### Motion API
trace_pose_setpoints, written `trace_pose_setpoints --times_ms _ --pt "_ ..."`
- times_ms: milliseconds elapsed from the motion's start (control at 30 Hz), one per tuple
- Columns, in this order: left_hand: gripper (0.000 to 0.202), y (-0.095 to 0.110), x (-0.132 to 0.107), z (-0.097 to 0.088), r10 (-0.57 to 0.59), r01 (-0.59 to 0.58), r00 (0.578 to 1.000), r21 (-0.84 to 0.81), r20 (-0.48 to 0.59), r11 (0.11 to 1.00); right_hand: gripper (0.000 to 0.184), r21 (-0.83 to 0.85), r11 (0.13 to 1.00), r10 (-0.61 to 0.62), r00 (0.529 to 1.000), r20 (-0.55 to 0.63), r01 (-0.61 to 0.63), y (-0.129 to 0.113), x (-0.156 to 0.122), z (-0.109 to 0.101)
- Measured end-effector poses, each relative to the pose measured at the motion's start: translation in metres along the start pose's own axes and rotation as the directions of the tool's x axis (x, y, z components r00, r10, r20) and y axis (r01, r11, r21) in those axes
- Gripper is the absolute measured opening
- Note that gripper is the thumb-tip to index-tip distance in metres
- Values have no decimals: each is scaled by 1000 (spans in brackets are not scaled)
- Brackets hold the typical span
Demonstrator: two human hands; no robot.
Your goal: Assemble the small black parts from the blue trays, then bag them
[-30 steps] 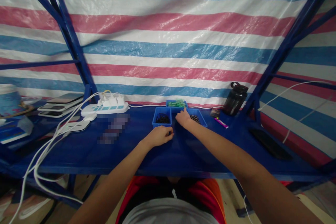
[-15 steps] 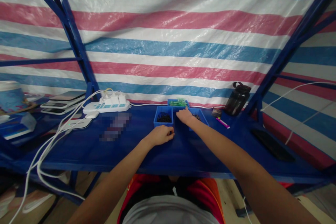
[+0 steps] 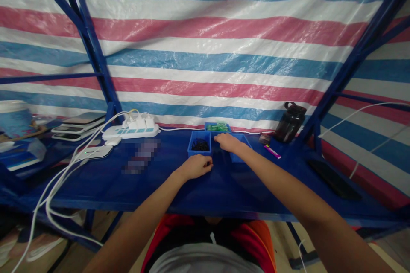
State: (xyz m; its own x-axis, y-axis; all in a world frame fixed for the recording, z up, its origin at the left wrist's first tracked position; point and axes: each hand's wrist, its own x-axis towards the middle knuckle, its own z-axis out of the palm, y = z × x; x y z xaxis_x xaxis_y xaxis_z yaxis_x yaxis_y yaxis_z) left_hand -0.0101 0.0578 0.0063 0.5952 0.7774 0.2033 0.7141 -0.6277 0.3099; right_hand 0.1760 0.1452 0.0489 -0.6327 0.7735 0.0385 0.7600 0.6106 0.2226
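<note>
My left hand (image 3: 198, 166) rests low over the table, just in front of a blue bin (image 3: 199, 152) that holds a tangle of small black parts (image 3: 200, 145). Its fingers are curled together, and whatever may be in them is hidden. My right hand (image 3: 226, 141) reaches farther out, between that bin and a second blue bin (image 3: 237, 159). The fingers are drawn together at the tips, with nothing in them that I can make out. My right wrist and forearm cover part of the second bin. Behind the right hand, another blue bin holds green packets (image 3: 218, 127).
A black bottle (image 3: 290, 123), a purple packet (image 3: 272, 151) and a dark flat object (image 3: 333, 179) lie to the right on the blue table (image 3: 153, 192). At left stand a white power strip (image 3: 131, 131) with trailing cables, scales (image 3: 78, 126) and a blue cup (image 3: 14, 119).
The right hand has shifted very slightly left and toward me, between the bins. My left hand stays almost in place. The whole view has tilted a little.
</note>
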Motion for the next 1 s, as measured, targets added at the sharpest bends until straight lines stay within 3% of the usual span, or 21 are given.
trace_pose_setpoints --times_ms 100,200,400,633,1000 --pt "17 -1 0 1 0 0 1000 -6 1 1000 35 179 982 -40 993 -110 59 -5 -20 -2" --pt "16 -1 1 2 -8 8 1000 -19 11 1000 34 423 896 -35 971 -238 136 -18 -47 8" --pt "16 -1 1 3 -20 21 1000 -39 21 999 35 654 734 -24 969 -246 184 -41 -78 32" --pt "18 -2 3 7 -2 3 999 -20 47 1000 30 774 609 75 960 -271 171 -46 -78 50" --pt "18 -1 4 9 43 -41 998 -33 35 999 29 811 558 130 947 -295 177 -41 -78 61"
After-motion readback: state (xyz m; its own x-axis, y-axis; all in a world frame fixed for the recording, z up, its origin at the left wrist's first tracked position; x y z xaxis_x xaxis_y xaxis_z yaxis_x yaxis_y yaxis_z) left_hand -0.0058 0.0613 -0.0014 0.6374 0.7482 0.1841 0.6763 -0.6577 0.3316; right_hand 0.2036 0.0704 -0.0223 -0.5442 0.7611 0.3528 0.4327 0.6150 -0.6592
